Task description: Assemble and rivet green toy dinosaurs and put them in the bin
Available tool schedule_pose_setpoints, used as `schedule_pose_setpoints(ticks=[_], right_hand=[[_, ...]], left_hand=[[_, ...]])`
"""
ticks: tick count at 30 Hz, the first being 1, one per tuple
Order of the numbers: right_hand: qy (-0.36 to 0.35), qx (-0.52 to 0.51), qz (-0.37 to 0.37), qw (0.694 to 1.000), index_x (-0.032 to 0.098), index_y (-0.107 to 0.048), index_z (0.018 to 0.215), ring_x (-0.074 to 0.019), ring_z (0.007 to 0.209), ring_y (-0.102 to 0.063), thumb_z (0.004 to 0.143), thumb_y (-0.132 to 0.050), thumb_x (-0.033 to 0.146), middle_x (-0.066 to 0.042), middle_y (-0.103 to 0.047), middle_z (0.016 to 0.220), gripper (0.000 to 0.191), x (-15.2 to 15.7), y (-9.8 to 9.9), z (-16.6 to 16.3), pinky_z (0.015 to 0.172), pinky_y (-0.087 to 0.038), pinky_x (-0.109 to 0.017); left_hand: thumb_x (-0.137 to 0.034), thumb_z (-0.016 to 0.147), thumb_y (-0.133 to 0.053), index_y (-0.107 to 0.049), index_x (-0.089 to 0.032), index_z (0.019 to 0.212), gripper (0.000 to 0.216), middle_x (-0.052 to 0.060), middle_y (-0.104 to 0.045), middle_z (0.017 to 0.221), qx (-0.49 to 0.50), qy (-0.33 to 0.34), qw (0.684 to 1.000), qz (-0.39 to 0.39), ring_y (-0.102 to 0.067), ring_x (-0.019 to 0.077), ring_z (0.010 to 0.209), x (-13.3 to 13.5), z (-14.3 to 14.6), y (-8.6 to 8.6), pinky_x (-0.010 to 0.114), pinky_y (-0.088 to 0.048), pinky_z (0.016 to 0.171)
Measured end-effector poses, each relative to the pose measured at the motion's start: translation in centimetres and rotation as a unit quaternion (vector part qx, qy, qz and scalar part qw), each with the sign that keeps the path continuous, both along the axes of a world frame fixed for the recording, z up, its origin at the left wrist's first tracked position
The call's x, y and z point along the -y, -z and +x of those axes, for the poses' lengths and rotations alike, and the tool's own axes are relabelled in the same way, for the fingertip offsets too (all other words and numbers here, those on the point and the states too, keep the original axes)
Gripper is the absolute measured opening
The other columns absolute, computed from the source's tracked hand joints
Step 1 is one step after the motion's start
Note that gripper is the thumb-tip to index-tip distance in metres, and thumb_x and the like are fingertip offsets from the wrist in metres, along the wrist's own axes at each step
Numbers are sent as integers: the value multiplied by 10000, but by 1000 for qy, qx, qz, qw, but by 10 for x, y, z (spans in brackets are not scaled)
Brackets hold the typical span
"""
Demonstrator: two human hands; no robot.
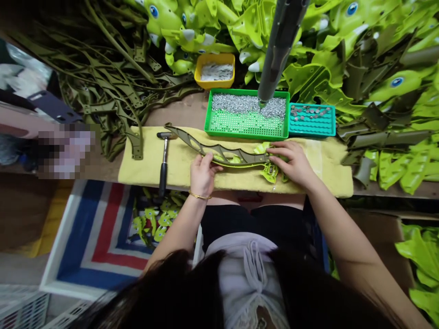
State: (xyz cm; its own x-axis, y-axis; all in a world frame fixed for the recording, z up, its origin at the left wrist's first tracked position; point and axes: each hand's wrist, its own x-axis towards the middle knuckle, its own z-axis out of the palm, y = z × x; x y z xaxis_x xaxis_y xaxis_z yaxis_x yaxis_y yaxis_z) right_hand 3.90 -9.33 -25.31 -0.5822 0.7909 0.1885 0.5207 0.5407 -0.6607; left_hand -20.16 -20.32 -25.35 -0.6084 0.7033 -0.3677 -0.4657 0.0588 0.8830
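A curved olive-brown plastic toy part (188,140) lies along a lime-green plastic shell (270,172) above a yellow cloth. Near the middle of this toy piece, my left hand (201,177) is closed, thumb on top and fingers curled at its lower edge. My right hand (293,163) grips its right end, with the fingertips on the olive part and the green shell; the thumb is partly hidden. On the cloth to the left rests a hammer (163,171) with a black handle. A dark power screwdriver (279,52) hangs over the screws, apart from both hands.
A green tray (247,134) holds many small screws, beside a teal tray (313,132) with small round pieces. Behind stands a yellow bin (215,84). Olive strips (113,73) pile up at left, green dragon-like shells (394,87) at right. Another person's blurred hand (66,151) shows at far left.
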Motion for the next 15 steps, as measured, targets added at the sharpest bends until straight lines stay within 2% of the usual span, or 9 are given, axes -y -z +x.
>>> schedule_pose_setpoints(ticks=[1, 3, 6, 8, 10, 11, 13, 15], right_hand=[[-1, -1, -3, 1000, 302, -725, 1039, -252, 1096, -603, 856, -614, 403, -46, -693, 1177, 238, 0, 1, 0, 992, -428, -534], [1, 5, 3, 1000, 306, -722, 1046, -253, 1114, -600, 858, -613, 394, -39, -690, 1193, 234, 0, 1, -2, 1003, -424, -537], [16, -16, 39, 999, 306, -714, 1050, -248, 1160, -588, 873, -594, 354, -26, -669, 1245, 218, 3, -8, -2, 1058, -393, -540], [59, -79, 60, 993, 299, -697, 1068, -223, 1172, -589, 897, -556, 336, -21, -675, 1227, 225, 7, -18, 2, 1078, -401, -506], [141, -157, 56, 976, 289, -675, 1091, -200, 1124, -616, 920, -513, 360, -26, -691, 1159, 247, 14, -28, 10, 1033, -459, -457], [183, -188, 41, 964, 283, -666, 1094, -193, 1072, -637, 923, -502, 384, -30, -697, 1116, 258, 20, -31, 15, 984, -495, -435], [249, -225, -3, 942, 269, -660, 1075, -181, 938, -665, 910, -515, 431, -37, -705, 1010, 273, 33, -34, 25, 885, -540, -401], [284, -238, -42, 928, 256, -662, 1039, -163, 815, -660, 889, -545, 448, -32, -695, 892, 271, 51, -32, 34, 802, -551, -367]], left_hand=[[-435, 693, -747, -504, -187, 714, 348, -48, -606, 628, -29, 12, 999, -9, -578, 73, 523, 2, -4, 2, 185, -452, 453], [-486, 755, -685, -484, -195, 702, 358, -60, -552, 552, -152, 50, 986, -47, -531, 72, 450, 7, -14, 1, 196, -394, 416], [-433, 786, -694, -492, -194, 739, 317, -80, -487, 536, -365, 59, 926, -76, -458, 56, 438, 13, -20, -10, 206, -356, 452], [-364, 745, -753, -550, -186, 849, 289, -73, -519, 615, -421, 65, 903, -50, -482, 67, 523, 12, -7, -21, 224, -399, 533], [-339, 740, -761, -615, -187, 921, 278, -36, -593, 721, -450, 166, 878, 0, -552, 106, 650, 2, 21, -30, 271, -465, 655], [-334, 761, -741, -643, -185, 910, 233, -5, -629, 782, -475, 243, 845, 31, -585, 137, 728, -4, 37, -34, 304, -485, 722], [-321, 832, -658, -672, -167, 922, 178, 68, -650, 915, -562, 393, 723, 84, -600, 203, 880, -19, 69, -39, 369, -486, 823], [-275, 872, -583, -684, -141, 935, 179, 114, -634, 950, -630, 481, 603, 91, -585, 250, 940, -32, 89, -41, 408, -474, 849]])
